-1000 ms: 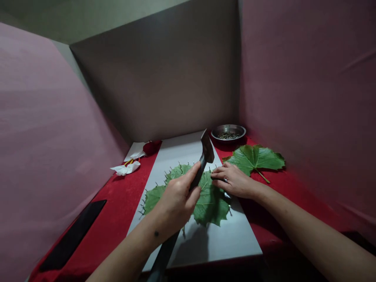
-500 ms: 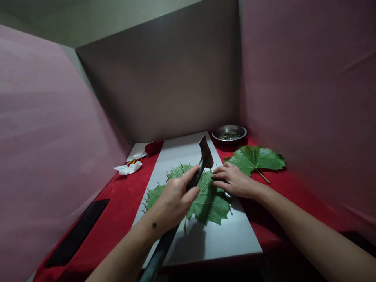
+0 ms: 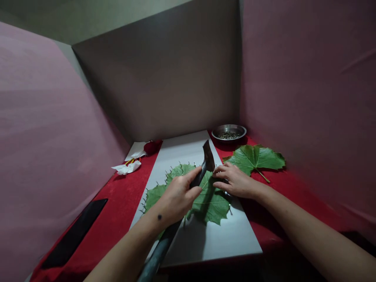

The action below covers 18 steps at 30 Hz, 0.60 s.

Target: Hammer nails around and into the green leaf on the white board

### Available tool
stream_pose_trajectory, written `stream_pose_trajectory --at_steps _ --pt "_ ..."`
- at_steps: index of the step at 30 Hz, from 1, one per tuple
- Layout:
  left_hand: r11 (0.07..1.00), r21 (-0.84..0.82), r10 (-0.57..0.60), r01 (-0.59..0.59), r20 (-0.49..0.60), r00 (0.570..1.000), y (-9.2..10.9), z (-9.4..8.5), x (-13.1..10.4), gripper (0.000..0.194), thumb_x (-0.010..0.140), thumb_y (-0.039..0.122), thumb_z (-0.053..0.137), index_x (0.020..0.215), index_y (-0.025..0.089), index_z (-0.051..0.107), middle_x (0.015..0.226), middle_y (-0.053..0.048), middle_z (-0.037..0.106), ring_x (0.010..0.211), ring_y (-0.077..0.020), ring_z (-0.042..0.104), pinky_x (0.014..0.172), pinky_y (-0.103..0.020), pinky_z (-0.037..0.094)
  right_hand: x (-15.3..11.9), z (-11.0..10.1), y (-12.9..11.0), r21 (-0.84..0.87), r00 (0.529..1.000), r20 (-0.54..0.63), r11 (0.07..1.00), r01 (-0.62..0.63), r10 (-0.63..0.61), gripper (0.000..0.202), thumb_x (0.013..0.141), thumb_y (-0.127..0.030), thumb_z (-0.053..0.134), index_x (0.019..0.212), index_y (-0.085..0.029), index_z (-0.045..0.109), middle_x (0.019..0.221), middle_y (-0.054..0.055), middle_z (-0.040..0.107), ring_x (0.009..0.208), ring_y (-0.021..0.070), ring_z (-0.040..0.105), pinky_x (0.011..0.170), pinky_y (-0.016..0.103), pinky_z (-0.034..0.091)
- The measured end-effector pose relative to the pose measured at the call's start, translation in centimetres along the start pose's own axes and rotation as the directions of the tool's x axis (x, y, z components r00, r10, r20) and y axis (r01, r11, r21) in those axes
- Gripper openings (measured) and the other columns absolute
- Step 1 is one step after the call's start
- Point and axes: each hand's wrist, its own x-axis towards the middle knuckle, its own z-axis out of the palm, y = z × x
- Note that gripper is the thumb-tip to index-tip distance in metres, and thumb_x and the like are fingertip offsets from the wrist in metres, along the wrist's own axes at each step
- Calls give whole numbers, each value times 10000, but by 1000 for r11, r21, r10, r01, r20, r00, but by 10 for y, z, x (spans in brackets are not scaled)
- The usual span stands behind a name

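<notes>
**Hammer poised over a leaf ringed with nails**

The left hand (image 3: 176,196) is clenched round the dark handle of a hammer (image 3: 202,166), whose head hangs just above the far right edge of a green leaf (image 3: 210,201). The right hand (image 3: 235,181) lies on that edge, fingers pinched together just beside the hammer head (whether they hold a nail I cannot tell). The leaf lies flat on a pale board (image 3: 217,239), with small nails (image 3: 147,196) standing around its outline. The near part of the board is bare, and so is its far end.

To the right, on the red cloth (image 3: 117,207), lies a second leaf (image 3: 255,157), and behind it a metal dish (image 3: 229,133) of small metal bits. Off to the left sit crumpled white paper (image 3: 126,168) and a flat black slab (image 3: 75,235). Pink and grey panels close in on three sides.
</notes>
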Motion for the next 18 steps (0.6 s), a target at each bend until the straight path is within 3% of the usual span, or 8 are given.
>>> stream_pose_trajectory --at_steps 5,10,13,18 --pt "999 25 27 -25 -61 998 4 0 -1 603 843 211 476 1434 227 361 548 90 387 433 -100 377 418 -229 315 1 -1 -1 -7 1000 -6 1000 14 -14 369 886 -467 516 1029 -192 717 1094 82 646 997 252 483 906 423 376" --pt "994 106 28 -25 -25 999 -2 7 0 528 790 162 507 1317 176 531 481 82 412 427 -111 387 429 -240 331 1 -1 -1 -5 1000 -9 1000 4 -4 389 882 -497 508 1012 -200 723 1076 82 644 992 255 480 892 417 384" --pt "991 124 46 -40 -45 998 2 5 -3 525 816 191 497 1340 201 502 467 88 401 422 -111 372 444 -242 343 0 -1 -1 -4 1000 -1 1000 5 -5 382 876 -489 522 1028 -199 719 1083 82 647 995 258 481 896 424 379" --pt "977 196 107 -87 -95 990 7 7 -5 583 834 221 471 1413 217 405 707 -10 620 561 -148 490 570 -290 429 1 -1 -1 -5 1000 6 1000 -5 5 358 875 -468 532 1027 -203 718 1090 77 648 998 259 485 891 427 374"
